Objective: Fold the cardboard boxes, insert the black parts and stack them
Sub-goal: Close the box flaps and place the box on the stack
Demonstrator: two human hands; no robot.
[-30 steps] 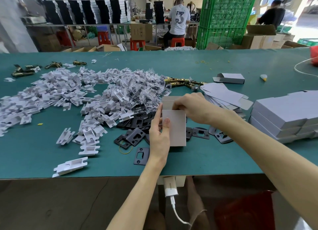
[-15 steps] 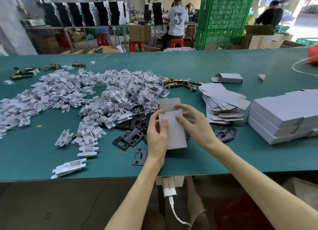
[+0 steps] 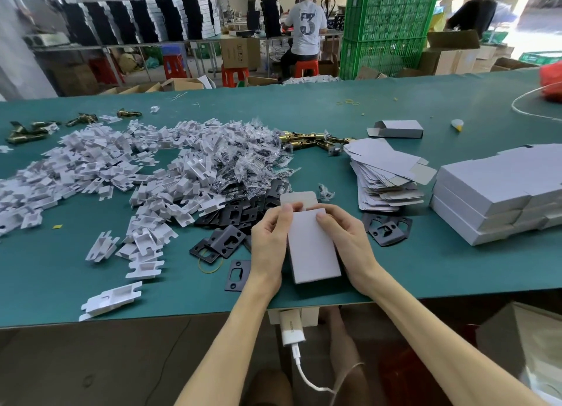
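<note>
both hands (image 3: 307,238) grip the box (image 3: 313,247) by its sides; keep it square, thumbs pressing the far flap (image 3: 299,198) shut.

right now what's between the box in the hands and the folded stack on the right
Head view: past the right hand gripping the box, a few black plates lie on the table before the folded stack.

Both hands (image 3: 307,241) grip a white box (image 3: 313,247).
</note>
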